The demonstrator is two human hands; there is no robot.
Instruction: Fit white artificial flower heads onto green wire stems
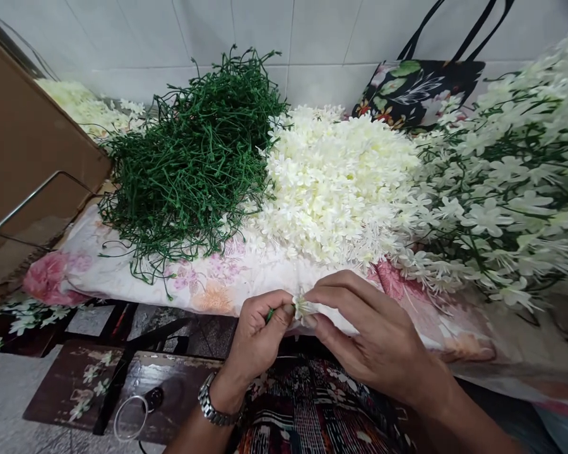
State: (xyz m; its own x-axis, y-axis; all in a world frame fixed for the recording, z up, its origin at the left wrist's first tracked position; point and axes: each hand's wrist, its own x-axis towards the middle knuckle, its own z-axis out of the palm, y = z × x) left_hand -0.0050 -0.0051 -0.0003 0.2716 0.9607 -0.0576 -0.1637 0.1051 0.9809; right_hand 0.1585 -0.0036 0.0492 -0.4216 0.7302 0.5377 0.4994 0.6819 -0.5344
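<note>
My left hand [267, 325] is closed around a green plastic stem [269, 314], with only a bit of the stem showing between the fingers. At its fingertips sits a white artificial flower [301, 308]. The fingers of my right hand [355, 321] pinch the petals of that flower from the other side. Behind the hands, a heap of loose white blossoms [336, 176] lies on the flowered cloth [184, 290]. To its left is a tangled pile of green plastic stems [189, 164]. On the right, white flowers joined to green stems [497, 202] are massed together.
A cardboard box [33, 145] with a metal handle [33, 202] stands at the left. A black floral bag [416, 91] leans on the tiled wall [246, 31]. Below left, a brown wooden stool [170, 372] bears a clear plastic cup [130, 417] and a few fallen flowers.
</note>
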